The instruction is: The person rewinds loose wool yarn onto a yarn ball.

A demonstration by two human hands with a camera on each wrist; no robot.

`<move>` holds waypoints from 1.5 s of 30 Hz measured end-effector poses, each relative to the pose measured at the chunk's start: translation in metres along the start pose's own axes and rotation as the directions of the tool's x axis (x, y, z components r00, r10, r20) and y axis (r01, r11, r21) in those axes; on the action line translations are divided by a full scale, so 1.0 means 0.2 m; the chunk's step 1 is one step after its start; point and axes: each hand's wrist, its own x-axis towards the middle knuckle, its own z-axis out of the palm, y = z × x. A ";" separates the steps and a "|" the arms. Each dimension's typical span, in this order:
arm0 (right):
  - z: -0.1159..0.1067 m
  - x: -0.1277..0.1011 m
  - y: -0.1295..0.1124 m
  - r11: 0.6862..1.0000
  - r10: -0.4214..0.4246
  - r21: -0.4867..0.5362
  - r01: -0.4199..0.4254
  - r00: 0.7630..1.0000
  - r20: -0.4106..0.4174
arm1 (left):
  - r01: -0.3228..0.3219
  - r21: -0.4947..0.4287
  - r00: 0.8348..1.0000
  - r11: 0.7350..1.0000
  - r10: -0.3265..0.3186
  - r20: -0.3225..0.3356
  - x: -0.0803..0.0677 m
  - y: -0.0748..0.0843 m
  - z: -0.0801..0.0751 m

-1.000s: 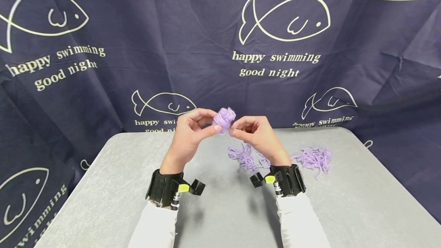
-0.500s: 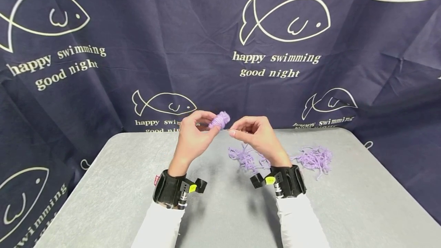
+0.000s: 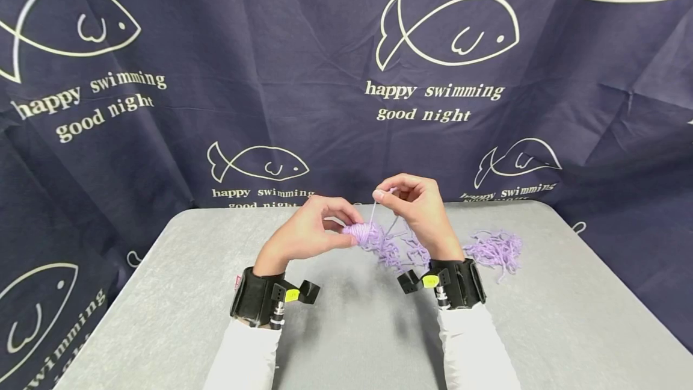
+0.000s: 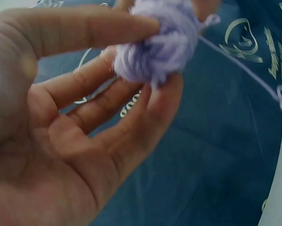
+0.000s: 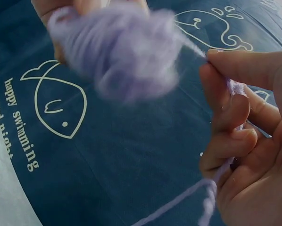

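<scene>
Just below the frame's middle, the left hand pinches the small lilac yarn ball between thumb and fingertips, and it has dropped since half a second ago, when the ball was held higher against the dark fish-print backdrop. The right hand has risen instead, gripping a strand that runs taut from its fingertips down to the ball. Loose yarn lies on the grey table, right of centre.
</scene>
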 end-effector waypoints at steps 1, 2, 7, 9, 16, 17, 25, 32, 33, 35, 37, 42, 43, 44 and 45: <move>0.00 0.00 0.00 1.000 0.005 -0.001 -0.005 1.000 0.004 | -0.016 -0.028 1.000 0.999 0.016 0.017 0.00 0.00 0.00; 0.00 0.00 0.00 1.000 0.011 -0.002 -0.011 1.000 0.009 | -0.033 -0.064 0.999 0.997 0.035 0.028 0.00 0.00 0.00; 0.00 0.00 0.01 0.998 0.043 -0.057 -0.040 0.998 0.053 | -0.103 -0.309 0.994 0.945 0.110 0.003 -0.01 0.02 -0.01; 0.00 0.00 0.02 0.996 0.062 -0.073 -0.056 0.995 0.079 | -0.123 -0.392 0.992 0.912 0.113 -0.049 -0.01 0.02 -0.01; 0.04 0.00 0.02 0.991 0.109 -0.098 -0.094 0.981 0.158 | -0.236 -0.511 0.937 0.827 0.054 -0.346 0.01 0.04 -0.01; 0.04 0.00 0.02 0.990 0.113 -0.105 -0.097 0.979 0.169 | -0.244 -0.522 0.923 0.817 0.031 -0.384 0.01 0.04 0.00; 0.07 0.00 0.02 0.990 0.089 -0.132 -0.058 0.965 0.246 | -0.181 -0.510 0.787 0.841 -0.187 -0.588 0.04 0.02 0.01; 0.07 -0.01 0.01 0.992 0.071 -0.119 -0.039 0.958 0.278 | 0.009 -0.137 0.753 0.991 -0.097 -0.650 0.04 0.00 0.01; 0.07 -0.01 0.01 0.993 0.061 -0.117 -0.030 0.960 0.274 | 0.034 -0.095 0.767 0.995 -0.087 -0.636 0.04 0.00 0.01; 0.06 -0.01 0.01 0.994 0.042 -0.112 -0.013 0.965 0.259 | 0.075 -0.038 0.799 0.996 -0.083 -0.595 0.03 0.00 0.02; 0.06 -0.01 0.01 0.994 0.029 -0.108 -0.003 0.972 0.235 | 0.114 0.001 0.832 0.993 -0.095 -0.547 0.03 -0.01 0.02; 0.03 -0.01 0.00 0.996 0.026 -0.089 -0.014 0.990 0.139 | 0.181 0.061 0.914 0.982 -0.145 -0.380 0.02 -0.01 0.02; 0.03 -0.01 0.00 0.996 0.026 -0.085 -0.015 0.992 0.121 | 0.190 0.062 0.927 0.980 -0.159 -0.339 0.02 -0.01 0.01; 0.03 0.00 -0.01 0.997 0.025 -0.081 -0.017 0.994 0.103 | 0.196 0.056 0.940 0.979 -0.171 -0.295 0.01 -0.01 0.01; 0.03 0.00 -0.01 0.997 0.022 -0.074 -0.016 0.996 0.089 | 0.197 0.048 0.952 0.979 -0.179 -0.249 0.01 -0.01 0.01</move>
